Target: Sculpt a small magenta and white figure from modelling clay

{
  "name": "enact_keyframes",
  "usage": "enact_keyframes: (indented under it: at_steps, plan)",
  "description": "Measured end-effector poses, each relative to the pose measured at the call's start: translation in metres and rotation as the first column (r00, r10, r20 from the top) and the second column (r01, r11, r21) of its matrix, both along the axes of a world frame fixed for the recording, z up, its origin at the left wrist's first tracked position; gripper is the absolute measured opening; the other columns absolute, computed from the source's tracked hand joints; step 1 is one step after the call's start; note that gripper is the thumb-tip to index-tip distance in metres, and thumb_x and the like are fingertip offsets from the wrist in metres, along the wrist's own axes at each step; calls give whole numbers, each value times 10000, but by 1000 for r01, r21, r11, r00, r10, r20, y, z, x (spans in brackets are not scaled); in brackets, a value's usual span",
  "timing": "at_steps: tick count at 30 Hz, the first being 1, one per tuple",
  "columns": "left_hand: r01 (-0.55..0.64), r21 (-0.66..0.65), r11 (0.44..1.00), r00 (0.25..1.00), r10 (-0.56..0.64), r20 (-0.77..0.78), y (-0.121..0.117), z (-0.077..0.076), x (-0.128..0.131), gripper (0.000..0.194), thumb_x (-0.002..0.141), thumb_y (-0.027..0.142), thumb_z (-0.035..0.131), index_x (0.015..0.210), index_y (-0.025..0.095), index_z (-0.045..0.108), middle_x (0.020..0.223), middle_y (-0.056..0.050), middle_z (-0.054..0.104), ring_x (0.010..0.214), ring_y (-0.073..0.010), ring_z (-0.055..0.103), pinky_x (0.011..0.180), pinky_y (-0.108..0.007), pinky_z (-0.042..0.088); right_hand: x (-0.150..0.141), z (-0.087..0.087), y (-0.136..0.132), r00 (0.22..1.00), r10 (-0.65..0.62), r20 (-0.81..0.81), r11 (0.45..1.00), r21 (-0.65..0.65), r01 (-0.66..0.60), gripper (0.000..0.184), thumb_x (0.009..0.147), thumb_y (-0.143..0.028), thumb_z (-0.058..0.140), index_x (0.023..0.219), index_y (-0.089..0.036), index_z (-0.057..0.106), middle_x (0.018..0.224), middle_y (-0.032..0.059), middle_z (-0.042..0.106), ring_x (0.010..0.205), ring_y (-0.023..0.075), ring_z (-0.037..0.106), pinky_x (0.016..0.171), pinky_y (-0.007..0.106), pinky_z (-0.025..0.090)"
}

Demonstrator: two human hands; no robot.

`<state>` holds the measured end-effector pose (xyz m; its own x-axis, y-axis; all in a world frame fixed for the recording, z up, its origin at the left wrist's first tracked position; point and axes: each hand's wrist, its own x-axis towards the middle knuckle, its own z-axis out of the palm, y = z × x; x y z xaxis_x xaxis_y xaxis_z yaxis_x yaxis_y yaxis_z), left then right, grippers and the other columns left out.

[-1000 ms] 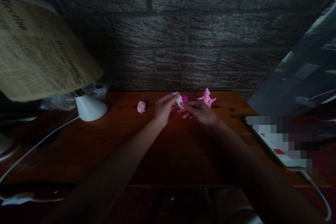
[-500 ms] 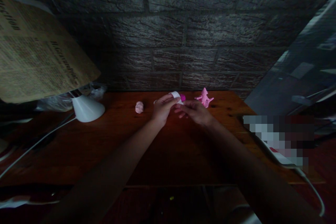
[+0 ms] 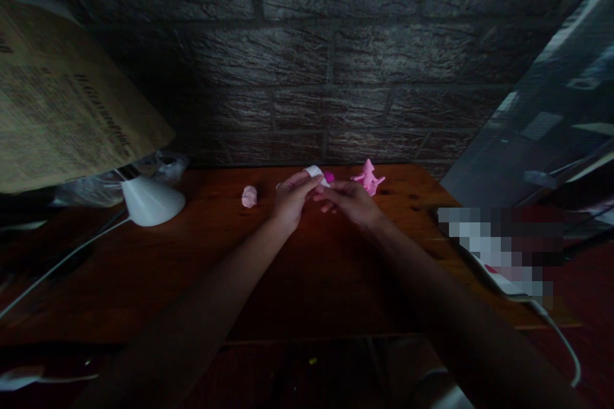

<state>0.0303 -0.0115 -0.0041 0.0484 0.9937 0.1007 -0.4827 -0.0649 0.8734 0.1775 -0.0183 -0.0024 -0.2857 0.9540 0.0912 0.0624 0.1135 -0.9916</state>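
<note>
My left hand (image 3: 290,195) and my right hand (image 3: 346,200) meet over the far middle of a dark wooden table (image 3: 307,268). The left fingers pinch a small white piece (image 3: 314,173). The right fingertips press against it from the right, closed around the same piece. A bright magenta lump (image 3: 329,176) shows just behind the fingers. A pink clay figure (image 3: 367,177) stands on the table right of my right hand. A pale pink ball (image 3: 249,196) lies left of my left hand.
A white lamp base (image 3: 149,199) with its cord (image 3: 57,262) stands at the left, under a newspaper-print shade (image 3: 62,115). Crumpled clear plastic (image 3: 165,166) lies behind it. A white device with a cable (image 3: 527,294) sits at the right edge. A brick wall (image 3: 307,64) backs the table.
My hands have drawn closer together around the white piece, and the magenta lump is more hidden behind them. The view has drifted slightly; the clay figure and ball have not moved.
</note>
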Motion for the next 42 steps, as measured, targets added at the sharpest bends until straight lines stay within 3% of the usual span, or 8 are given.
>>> enact_keyframes:
  at_steps: [6, 11, 16, 21, 28, 37, 42]
  plan:
    - [-23, -36, 999, 999, 24, 29, 1, 0, 0, 200, 609, 188, 864, 774, 165, 755, 791, -13, 740, 717, -115, 651, 753, -271, 517, 1, 1, -1, 1000, 18, 3, 1000, -1, -18, 304, 784, -503, 779, 818, -200, 768, 864, 57, 798, 605, 119, 689, 574, 244, 498]
    - [-32, -50, 998, 999, 34, 35, 0, 1, -1, 204, 592, 195, 872, 761, 169, 762, 781, -10, 746, 738, -115, 664, 764, -261, 530, 3, 2, -1, 1000, 3, -17, 999, 36, -2, 347, 742, -547, 796, 902, -239, 790, 908, 41, 788, 733, 148, 706, 627, 258, 500]
    - [15, -35, 999, 1000, -14, 28, -2, 2, 0, 187, 634, 229, 857, 796, 181, 778, 859, -39, 773, 823, -151, 697, 819, -292, 549, 4, 1, 1, 998, -51, 29, 995, 93, 48, 383, 766, -614, 747, 836, -241, 799, 722, 20, 721, 674, 148, 621, 615, 279, 458]
    - [3, -2, 1000, 1000, -3, 0, -1, 1, 0, 186, 686, 271, 840, 839, 183, 778, 918, -62, 779, 926, -188, 716, 877, -327, 544, 3, 0, 0, 998, -67, 20, 992, 106, 64, 390, 770, -620, 738, 910, -261, 800, 840, 19, 735, 752, 159, 611, 684, 299, 474]
    - [47, 14, 999, 999, -47, -10, -2, 1, 1, 230, 694, 324, 847, 871, 192, 782, 943, -83, 785, 1002, -233, 721, 888, -353, 552, 1, 0, 1, 997, -70, -30, 987, 142, 74, 367, 780, -590, 739, 840, -232, 786, 823, 18, 718, 759, 158, 577, 785, 338, 454]
    - [33, 18, 999, 999, -33, -2, -1, -1, 1, 302, 654, 365, 874, 881, 189, 780, 952, -71, 787, 921, -206, 724, 822, -321, 561, 3, 2, 2, 998, -63, 6, 989, 137, 62, 417, 725, -632, 767, 723, -216, 762, 732, 16, 699, 690, 147, 571, 731, 320, 460]
    - [14, 11, 1000, 1000, -15, 7, 0, -2, -1, 291, 665, 360, 869, 875, 184, 771, 928, -58, 783, 866, -181, 718, 797, -309, 562, 2, 3, 0, 999, -45, -18, 995, 87, 46, 411, 706, -637, 783, 788, -235, 789, 768, 30, 739, 706, 154, 621, 717, 316, 497]
